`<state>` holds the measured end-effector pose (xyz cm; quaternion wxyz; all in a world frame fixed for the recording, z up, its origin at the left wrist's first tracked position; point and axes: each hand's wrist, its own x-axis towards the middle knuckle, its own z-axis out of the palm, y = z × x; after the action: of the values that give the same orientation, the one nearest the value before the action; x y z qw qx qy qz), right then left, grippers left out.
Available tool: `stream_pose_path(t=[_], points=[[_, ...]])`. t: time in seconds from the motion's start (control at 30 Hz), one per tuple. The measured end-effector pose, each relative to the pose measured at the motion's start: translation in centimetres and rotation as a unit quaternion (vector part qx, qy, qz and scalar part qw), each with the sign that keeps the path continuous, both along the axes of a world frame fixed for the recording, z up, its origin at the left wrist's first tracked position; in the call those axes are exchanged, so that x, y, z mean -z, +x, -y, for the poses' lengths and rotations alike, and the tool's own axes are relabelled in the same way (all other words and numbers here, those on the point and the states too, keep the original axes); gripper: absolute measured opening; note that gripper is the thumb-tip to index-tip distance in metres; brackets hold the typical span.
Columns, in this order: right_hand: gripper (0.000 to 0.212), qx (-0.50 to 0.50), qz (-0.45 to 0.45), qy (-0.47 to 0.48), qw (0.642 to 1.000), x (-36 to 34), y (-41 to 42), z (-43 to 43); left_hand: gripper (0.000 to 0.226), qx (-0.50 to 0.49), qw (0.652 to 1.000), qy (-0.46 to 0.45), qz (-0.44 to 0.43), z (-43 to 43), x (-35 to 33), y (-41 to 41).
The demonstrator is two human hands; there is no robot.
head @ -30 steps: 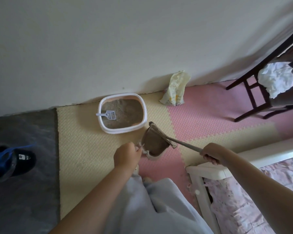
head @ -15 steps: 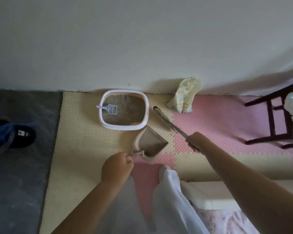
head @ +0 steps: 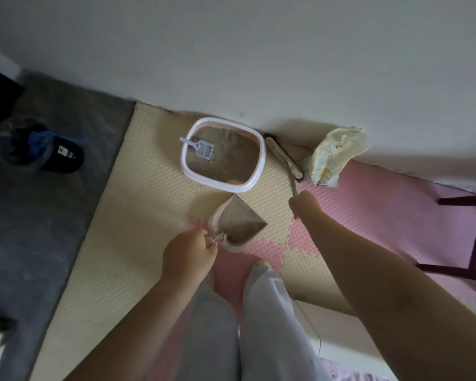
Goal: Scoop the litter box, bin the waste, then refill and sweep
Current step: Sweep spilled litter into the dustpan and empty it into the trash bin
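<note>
Left hand (head: 188,253): grip clenched on dustpan (head: 239,220). Right hand (head: 304,203): grip apparently grasping brush (head: 282,158), beside litter box (head: 261,163), at wall edge of mat (head: 138,188).

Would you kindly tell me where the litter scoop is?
Head view: the litter scoop lies in the litter box, toward its left side, near the wall.

The litter box (head: 261,160), a rounded square with a white rim, sits on the cream floor mat against the wall, filled with grey-brown litter. A pale blue slotted scoop (head: 202,147) lies on the litter, its handle pointing to the far left corner. The beige dustpan (head: 232,215) is just near of the box with litter gathered in its back, and the left grip (head: 188,254) pinches its thin handle. The broom (head: 283,158) lies between the box and a crumpled cream bag (head: 337,154), its handle in the right grip (head: 304,202).
</note>
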<state>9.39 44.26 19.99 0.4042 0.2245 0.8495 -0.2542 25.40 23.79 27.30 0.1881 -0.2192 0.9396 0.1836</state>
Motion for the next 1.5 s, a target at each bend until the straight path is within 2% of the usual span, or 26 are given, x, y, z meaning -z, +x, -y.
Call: stream_pose_path(t=[0.13, 0.33, 0.53, 0.97, 1.4, 1.5], points=[[0.029, 0.002, 0.002, -0.009, 1.0, 2.7, -0.4, 1.6, 0.018, 0.018, 1.0, -0.001, -0.014, -0.4, 0.5, -0.3], [0.03, -0.119, 0.025, 0.086, 0.989, 3.5, 0.5, 0.2, 0.02, 0.054, 0.997, -0.052, 0.003, -0.2, 0.2, 0.7], [0.031, -0.156, 0.02, 0.13, 0.979, 1.9, 0.9, -1.9, 0.021, 0.048, 0.998, -0.047, -0.001, 1.8, -0.2, 2.7], [0.025, -0.204, 0.032, 0.144, 0.968, 3.1, 5.6, -3.6, 0.02, 0.049, 0.997, -0.058, 0.022, 3.5, 0.3, 3.2], [0.035, -0.329, 0.05, 0.177, 0.926, 3.1, 13.6, -8.6, 0.015, 0.085, 0.993, -0.072, 0.029, 4.9, -0.2, 7.6], [0.029, -0.337, 0.037, 0.167, 0.926, 2.6, 14.3, -10.5, 0.016, 0.08, 0.993, -0.078, 0.028, 4.7, -0.4, 8.4]])
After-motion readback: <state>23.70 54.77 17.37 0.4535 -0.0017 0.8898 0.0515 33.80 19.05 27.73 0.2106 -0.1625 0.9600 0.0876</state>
